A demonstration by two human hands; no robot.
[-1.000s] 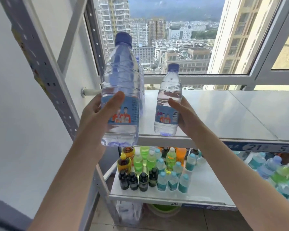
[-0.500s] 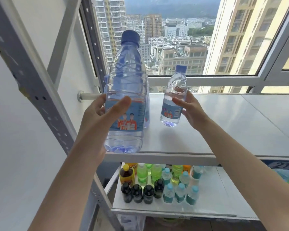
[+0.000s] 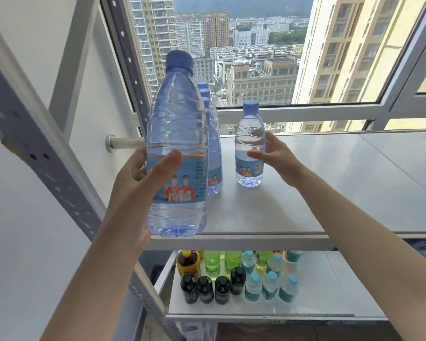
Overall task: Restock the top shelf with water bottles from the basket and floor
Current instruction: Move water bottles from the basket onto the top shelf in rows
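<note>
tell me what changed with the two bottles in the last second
The right hand moved its water bottle from the front edge deeper onto the top shelf and stood it there, fingers still around it. The left hand kept holding the other bottle upright at the shelf's front.

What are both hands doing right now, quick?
Left hand: grips the big bottle.
Right hand: holds the small bottle, which stands on the shelf.

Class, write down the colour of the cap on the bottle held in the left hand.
The cap is blue; the head view shows it best.
</note>
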